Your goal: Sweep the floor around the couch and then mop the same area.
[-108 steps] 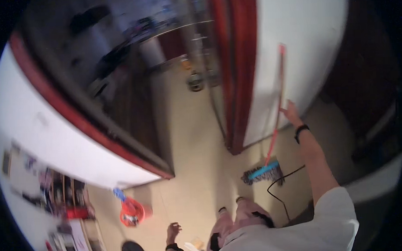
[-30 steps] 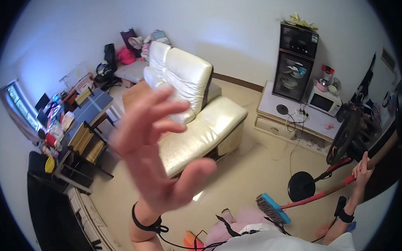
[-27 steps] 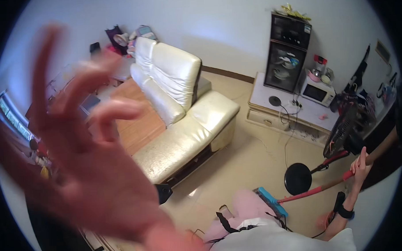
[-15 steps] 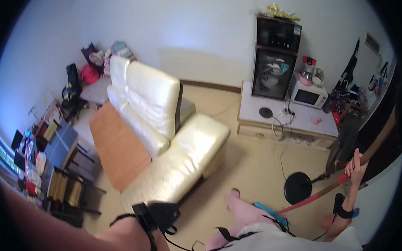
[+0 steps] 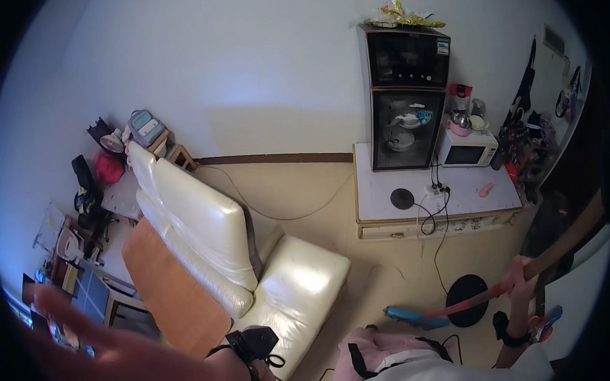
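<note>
My right hand is closed round a long pole at the lower right. Toward the floor the pole turns reddish and ends in a narrow blue head; whether it is a broom or a mop I cannot tell. It crosses in front of a round black base. At the lower left, blurred and close, my left hand is raised with its fingers stretched apart and nothing visible in them. A black strapped device sits on my left forearm, and a dark band circles my right wrist.
A cream sofa with an orange-brown mat stands on the left. Against the wall, a low white cabinet carries a tall black cabinet, a microwave and cables. A loose cord curves across the floor.
My view has shifted, showing more floor between the sofa and the wall. My left hand has come into view with fingers apart. The blue head lies farther from my body; my right hand keeps its grip.
</note>
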`<state>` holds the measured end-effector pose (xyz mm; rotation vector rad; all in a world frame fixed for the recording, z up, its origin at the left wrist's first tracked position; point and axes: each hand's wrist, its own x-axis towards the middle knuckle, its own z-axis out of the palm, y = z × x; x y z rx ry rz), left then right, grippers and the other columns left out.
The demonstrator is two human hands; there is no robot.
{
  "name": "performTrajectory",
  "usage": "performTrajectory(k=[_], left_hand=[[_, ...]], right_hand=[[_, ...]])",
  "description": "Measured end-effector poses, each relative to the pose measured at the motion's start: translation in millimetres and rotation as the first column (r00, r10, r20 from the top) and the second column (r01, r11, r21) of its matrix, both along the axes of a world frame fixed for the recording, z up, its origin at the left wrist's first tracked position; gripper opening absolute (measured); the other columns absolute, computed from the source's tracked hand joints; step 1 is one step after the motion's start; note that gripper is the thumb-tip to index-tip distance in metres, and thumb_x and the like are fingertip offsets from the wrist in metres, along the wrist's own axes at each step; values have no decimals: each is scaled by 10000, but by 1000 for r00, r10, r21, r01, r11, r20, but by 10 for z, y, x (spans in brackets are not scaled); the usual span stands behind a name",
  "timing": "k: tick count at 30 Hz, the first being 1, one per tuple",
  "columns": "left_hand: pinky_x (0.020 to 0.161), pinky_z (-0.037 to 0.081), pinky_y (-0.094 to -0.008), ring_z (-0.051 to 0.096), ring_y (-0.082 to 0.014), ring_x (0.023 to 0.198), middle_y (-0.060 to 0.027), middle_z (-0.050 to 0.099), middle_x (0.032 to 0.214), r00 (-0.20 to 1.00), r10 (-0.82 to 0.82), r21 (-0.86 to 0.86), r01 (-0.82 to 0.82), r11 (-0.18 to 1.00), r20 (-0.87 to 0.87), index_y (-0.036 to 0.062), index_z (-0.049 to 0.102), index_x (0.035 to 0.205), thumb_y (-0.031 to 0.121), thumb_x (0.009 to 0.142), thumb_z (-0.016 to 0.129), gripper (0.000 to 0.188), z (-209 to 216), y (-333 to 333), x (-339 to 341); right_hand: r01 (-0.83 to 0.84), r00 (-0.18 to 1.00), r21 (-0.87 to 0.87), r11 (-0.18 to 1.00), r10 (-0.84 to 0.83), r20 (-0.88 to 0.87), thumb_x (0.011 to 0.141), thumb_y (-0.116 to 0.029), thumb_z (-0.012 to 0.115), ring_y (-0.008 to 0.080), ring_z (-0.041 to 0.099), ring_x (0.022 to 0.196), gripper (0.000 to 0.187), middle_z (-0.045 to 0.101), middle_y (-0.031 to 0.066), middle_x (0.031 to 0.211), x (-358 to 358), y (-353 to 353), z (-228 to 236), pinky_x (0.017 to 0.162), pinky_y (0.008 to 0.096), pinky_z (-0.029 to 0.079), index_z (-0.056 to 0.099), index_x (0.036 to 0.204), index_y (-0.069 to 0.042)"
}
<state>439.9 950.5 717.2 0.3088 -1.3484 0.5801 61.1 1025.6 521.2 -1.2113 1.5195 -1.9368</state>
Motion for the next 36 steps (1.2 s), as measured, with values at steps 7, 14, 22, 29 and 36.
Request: performTrajectory(k=[7, 14, 22, 29, 36], left_hand=[[717, 409, -229, 503, -123, 782, -54, 508, 890, 833, -453, 932, 362, 12, -318, 36, 423, 1004, -11, 753, 482, 263, -1652, -1370, -128], [757, 421, -273, 516, -138, 840, -76, 485, 996, 527, -238, 335, 95, -938, -816, 29, 391, 1083, 416, 809, 376, 474, -3655, -1865, -781], [744, 456, -303, 529, -185, 849, -123, 491, 993, -150, 636, -601, 542, -587, -757, -21, 417, 1020, 387, 827, 360, 455, -4168, -2688, -1446], [647, 485, -251, 543, -139, 769, -67, 552, 819, -209, 585, -557, 654, -513, -784, -2, 502, 864, 115, 776, 508, 146, -4222, -3458, -1351], [708, 484, -274, 542, -181, 807, -110, 525, 887, -385, 475, -583, 711, -394, -791, -28, 467, 899, 103, 789, 474, 171, -4465, -4071, -1293]], right_hand=[[-122, 955, -73, 990, 138, 263, 819, -33, 402, 59, 352, 374, 39, 392, 1, 520, 205, -788, -235, 341, 204, 297, 399, 844, -62], [-463, 875, -56, 884, 467, 129, 792, -74, 473, 74, 392, 454, 89, 423, 1, 572, 952, -2175, 63, 404, 209, 327, 425, 719, -58], [-740, 660, -210, 639, 750, -43, 827, -188, 437, 82, 284, 309, 180, 334, -6, 419, 1327, -3176, 119, 325, 224, 245, 409, 715, -50], [-923, 369, -151, 353, 925, -88, 761, -89, 515, 124, 413, 387, 254, 428, 27, 440, 1076, -3959, 96, 415, 247, 365, 397, 542, -35], [-995, 80, -59, 76, 994, -69, 721, -46, 528, 145, 463, 421, 265, 461, 42, 455, 937, -4901, 33, 467, 250, 409, 402, 488, -35]])
